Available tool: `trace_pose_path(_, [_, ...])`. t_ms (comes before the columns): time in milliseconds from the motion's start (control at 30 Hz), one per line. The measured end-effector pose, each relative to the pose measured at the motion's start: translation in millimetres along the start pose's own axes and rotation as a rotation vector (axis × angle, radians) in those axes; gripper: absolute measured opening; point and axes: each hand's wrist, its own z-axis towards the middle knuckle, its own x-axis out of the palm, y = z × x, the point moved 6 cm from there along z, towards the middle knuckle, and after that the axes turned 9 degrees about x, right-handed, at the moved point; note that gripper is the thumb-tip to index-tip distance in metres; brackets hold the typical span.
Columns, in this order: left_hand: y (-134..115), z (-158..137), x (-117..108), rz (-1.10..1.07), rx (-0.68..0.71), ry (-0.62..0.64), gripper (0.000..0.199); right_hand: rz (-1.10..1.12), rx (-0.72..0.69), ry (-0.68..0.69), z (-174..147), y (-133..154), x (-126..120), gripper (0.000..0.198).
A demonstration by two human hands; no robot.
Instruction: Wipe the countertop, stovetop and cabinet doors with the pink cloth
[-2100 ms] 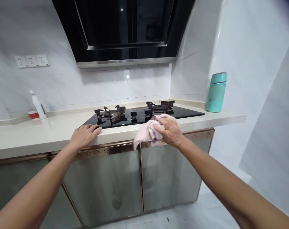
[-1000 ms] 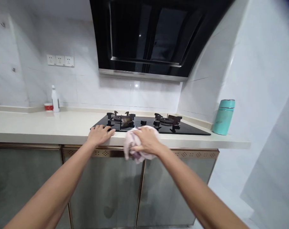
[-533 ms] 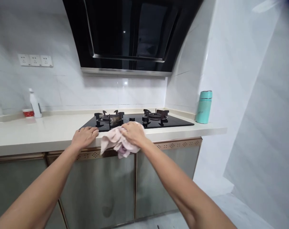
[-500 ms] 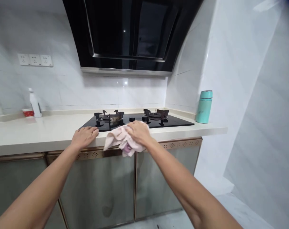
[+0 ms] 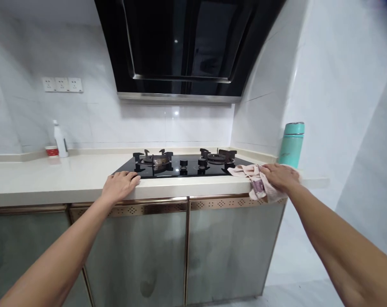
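Note:
A pale pink cleaning cloth (image 5: 270, 192) with a purple patch lies bunched under my right hand (image 5: 279, 175), which presses it on the counter's front edge by the stove's right corner. Part of the cloth hangs over the edge. My left hand (image 5: 121, 186) rests flat on the white countertop (image 5: 81, 179), fingers stretched out, at the front left corner of the black gas stove (image 5: 168, 171). It holds nothing. Two burners and two knobs show on the stove. Just behind my right hand stands a turquoise flask (image 5: 291, 145).
A black range hood (image 5: 183, 47) hangs over the stove. A white bottle (image 5: 61, 141) and a red-and-white cup (image 5: 52, 151) stand at the back left. Glass-fronted cabinets (image 5: 136, 251) lie below the counter, and a wall (image 5: 334, 106) rises on the right.
My right hand has slid the cloth rightward along the counter's front edge, from the stove's middle to near the flask. My left hand stays at the stove's left corner. The view has shifted slightly.

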Motion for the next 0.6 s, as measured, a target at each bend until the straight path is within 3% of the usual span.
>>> trace_pose_path(133, [-1,3,0,-0.040,-0.042,0.006,0.059,-0.092,0.083,0.089,-8,19,4,0.061])
trace_pose_path(233, [0,4,1,-0.093,-0.082,0.015,0.061,-0.110,-0.013,0.145,-24,60,10,0.067])
trace_pose_path(400, [1,4,-1,-0.135,-0.083,0.017,0.064,-0.064,-0.280,0.204,-65,158,19,0.065])
trace_pose_path(600, [3,4,0,-0.127,-0.064,-0.018,0.064,0.062,-0.602,0.258,-143,296,20,0.065])
